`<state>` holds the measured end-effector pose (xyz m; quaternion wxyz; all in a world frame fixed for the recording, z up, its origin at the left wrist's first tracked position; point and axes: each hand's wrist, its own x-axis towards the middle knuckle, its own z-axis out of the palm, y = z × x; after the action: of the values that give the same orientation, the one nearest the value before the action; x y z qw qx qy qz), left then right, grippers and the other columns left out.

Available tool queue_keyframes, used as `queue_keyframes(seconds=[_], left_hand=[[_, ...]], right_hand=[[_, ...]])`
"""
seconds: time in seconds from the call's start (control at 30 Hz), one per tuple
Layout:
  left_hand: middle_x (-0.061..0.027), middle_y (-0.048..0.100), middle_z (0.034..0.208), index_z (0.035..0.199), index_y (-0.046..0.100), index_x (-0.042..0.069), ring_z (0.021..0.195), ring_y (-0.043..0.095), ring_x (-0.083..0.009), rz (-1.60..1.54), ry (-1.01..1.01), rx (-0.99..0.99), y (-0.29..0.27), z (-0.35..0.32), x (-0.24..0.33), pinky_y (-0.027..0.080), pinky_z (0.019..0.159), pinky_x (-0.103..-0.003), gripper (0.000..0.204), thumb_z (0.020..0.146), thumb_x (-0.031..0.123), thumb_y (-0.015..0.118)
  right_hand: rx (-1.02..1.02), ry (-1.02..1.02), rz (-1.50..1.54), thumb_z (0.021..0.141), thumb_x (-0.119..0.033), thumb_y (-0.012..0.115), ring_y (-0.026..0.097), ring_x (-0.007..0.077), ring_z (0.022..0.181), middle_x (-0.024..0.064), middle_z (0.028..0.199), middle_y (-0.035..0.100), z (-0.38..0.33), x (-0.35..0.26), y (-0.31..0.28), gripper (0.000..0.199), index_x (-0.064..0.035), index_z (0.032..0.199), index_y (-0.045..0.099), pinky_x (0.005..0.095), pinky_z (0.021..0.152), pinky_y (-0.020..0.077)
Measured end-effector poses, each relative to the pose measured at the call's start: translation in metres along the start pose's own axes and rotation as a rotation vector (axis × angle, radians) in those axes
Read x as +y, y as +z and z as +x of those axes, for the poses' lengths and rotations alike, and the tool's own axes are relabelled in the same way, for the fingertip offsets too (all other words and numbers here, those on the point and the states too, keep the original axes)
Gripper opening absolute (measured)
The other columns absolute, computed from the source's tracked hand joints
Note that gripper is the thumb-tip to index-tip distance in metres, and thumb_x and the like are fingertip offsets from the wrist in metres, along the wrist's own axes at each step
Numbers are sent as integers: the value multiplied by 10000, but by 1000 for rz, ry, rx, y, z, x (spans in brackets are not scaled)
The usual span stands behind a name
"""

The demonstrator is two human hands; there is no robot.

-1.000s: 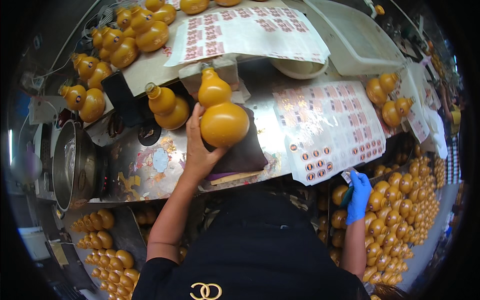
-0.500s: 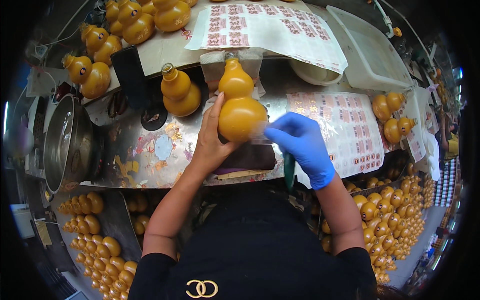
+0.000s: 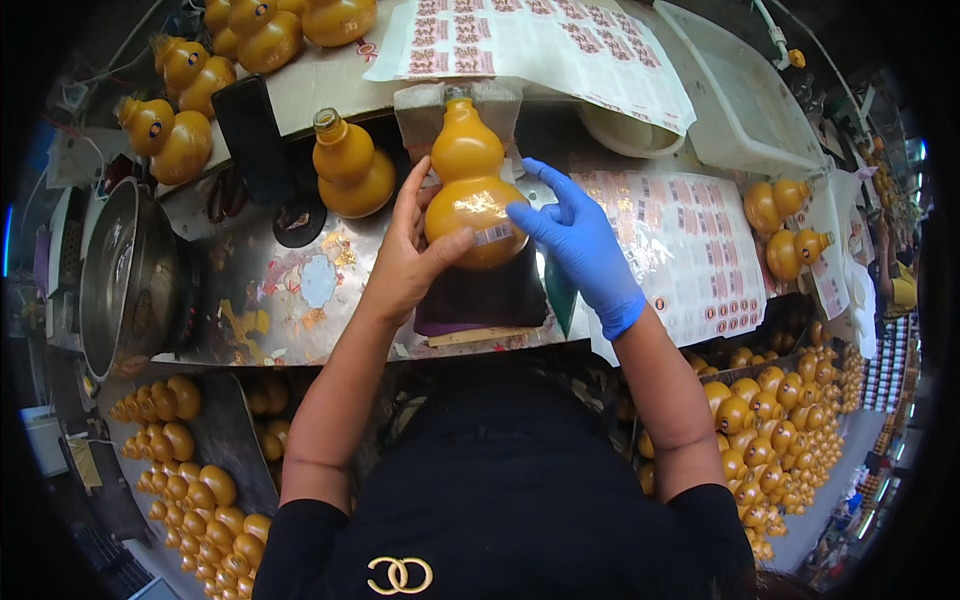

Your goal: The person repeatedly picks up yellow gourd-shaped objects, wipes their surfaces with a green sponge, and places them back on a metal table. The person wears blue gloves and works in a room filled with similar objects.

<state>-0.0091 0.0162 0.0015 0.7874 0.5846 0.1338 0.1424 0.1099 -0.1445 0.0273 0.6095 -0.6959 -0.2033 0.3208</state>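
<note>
Orange, glossy and gourd-shaped, the bottle (image 3: 472, 190) stands out at the middle of the bench, lifted just above a dark mat (image 3: 485, 295) on the near edge.

Going from the left: a steel pot (image 3: 125, 275) sits at the far-left end of the metal worktop (image 3: 290, 290), with a cluster of filled gourd bottles (image 3: 170, 125) beyond it and a single uncapped bottle (image 3: 350, 165) standing just left of the held one.

The left hand (image 3: 410, 260), bare, is wrapped around the lower bulb, thumb across the front and fingers curled behind; it carries the weight. The right hand (image 3: 580, 240), in a blue glove, is spread mostly open, its fingertips pressing a small clear label (image 3: 490, 232) against the bulb's right flank; it grips nothing.

Filled with liquid, the bottle likely feels fairly heavy for its size, and its smooth plastic skin looks slippery. It is probably stiff but slightly yielding under a squeeze. The narrow waist between the two bulbs looks the surest place to hold.

Right of the hands lie sheets of printed stickers (image 3: 690, 250), then two more bottles (image 3: 785, 235) and a white tray (image 3: 745, 95) farther off. Below the bench, crates of bottles (image 3: 780, 430) crowd the floor on both sides; the workspace looks cramped and busy.
</note>
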Motion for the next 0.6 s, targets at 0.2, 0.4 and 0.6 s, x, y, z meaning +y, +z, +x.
queue_keyframes(seconds=[0.2, 0.4, 0.6], left_hand=[[-221, 357, 1422, 1500, 150, 72, 1301, 419, -285, 51, 3, -43, -9, 4, -2, 347, 1076, -372, 990, 761, 222, 793], [-203, 358, 1448, 1509, 160, 78, 1317, 411, -266, 49, -2, -50, -11, 2, -4, 322, 1096, -365, 989, 752, 196, 786], [-213, 328, 1462, 1509, 149, 73, 1329, 394, -272, 23, -4, -63, -12, 2, -7, 322, 1095, -366, 990, 758, 186, 784]], right_hand=[[-119, 60, -43, 837, -334, 727, 432, 13, 622, -44, 698, 526, 0, 7, 1, 676, 1, 1361, 462, 178, 578, 372], [-155, 64, -44, 833, -341, 732, 411, 14, 606, -55, 661, 485, 0, 13, -3, 680, -16, 1366, 463, 177, 566, 350], [-140, 80, 14, 810, -332, 758, 401, 13, 599, -65, 644, 458, 2, 23, -4, 710, -31, 1378, 455, 187, 553, 347]])
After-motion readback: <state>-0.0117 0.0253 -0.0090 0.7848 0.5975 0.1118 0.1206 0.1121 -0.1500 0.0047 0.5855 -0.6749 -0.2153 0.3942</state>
